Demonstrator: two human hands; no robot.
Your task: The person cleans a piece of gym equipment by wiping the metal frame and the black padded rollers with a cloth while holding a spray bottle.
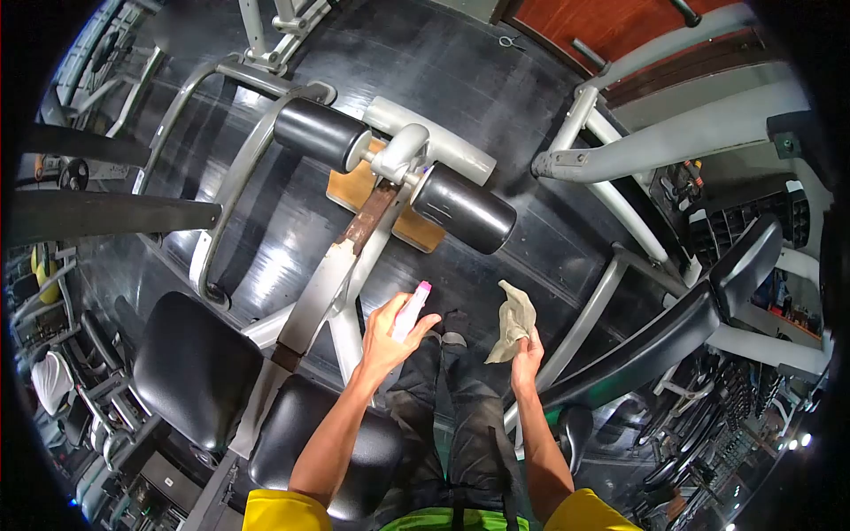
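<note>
My left hand (390, 334) is wrapped round a white spray bottle (410, 314) with a pink top, the thumb held apart from it. In my right hand (527, 356) a crumpled beige cloth (515, 320) is gripped by its lower end, and the rest of it stands up above the fingers. Both hands are in front of my legs. Beyond the bottle is a gym machine with two black foam rollers, the left roller (321, 134) and the right roller (464, 207), on a grey frame with a worn brown patch (368, 218). Neither hand touches the machine.
Black padded seats (197, 370) stand at my left. A long black bench pad (633, 352) on a pale frame is close on my right. Grey metal tubes (602, 181) cross both sides. A wooden footplate (418, 232) sits under the rollers, above the dark floor (443, 71).
</note>
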